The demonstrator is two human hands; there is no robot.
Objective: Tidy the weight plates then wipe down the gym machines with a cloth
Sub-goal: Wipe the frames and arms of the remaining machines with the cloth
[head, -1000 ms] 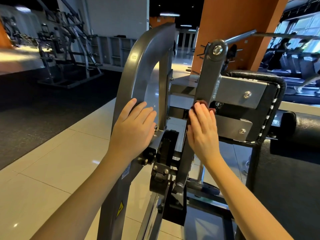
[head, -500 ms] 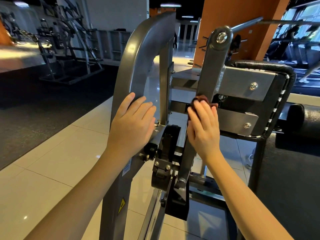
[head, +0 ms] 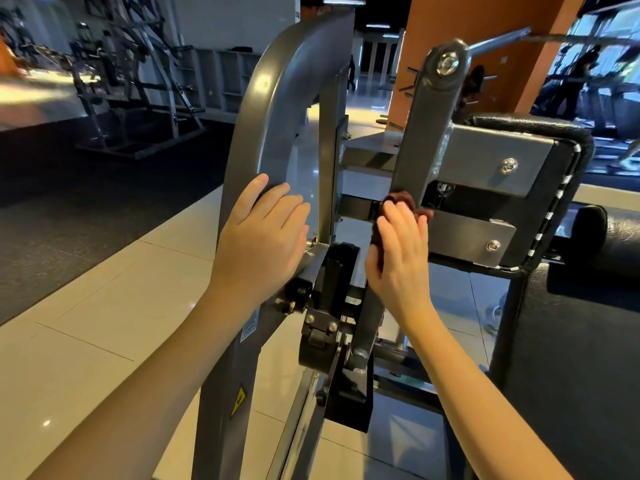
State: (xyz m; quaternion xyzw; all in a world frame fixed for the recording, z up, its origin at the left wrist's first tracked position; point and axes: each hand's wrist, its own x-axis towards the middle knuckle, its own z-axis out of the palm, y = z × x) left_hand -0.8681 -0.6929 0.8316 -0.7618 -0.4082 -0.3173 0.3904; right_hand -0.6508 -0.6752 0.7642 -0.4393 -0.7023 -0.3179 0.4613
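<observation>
A grey gym machine fills the middle of the view, with a curved frame post (head: 273,98) on the left and a straight lever arm (head: 429,126) on the right. My left hand (head: 258,237) rests flat on the curved post, fingers straight. My right hand (head: 400,258) presses a dark brown cloth (head: 401,199) against the lower part of the lever arm. Only the cloth's top and right edge show past my fingers. A black padded backrest (head: 540,133) on grey brackets sits just right of the arm.
Pale glossy floor tiles (head: 86,334) lie to the left, with dark rubber flooring (head: 86,202) beyond. Other grey machines (head: 138,91) stand at the back left. An orange pillar (head: 436,46) rises behind the machine. A black roller pad (head: 616,237) is at right.
My right hand with the cloth has slid a little down the lever arm. My left hand has stayed on the curved post. The view has shifted slightly.
</observation>
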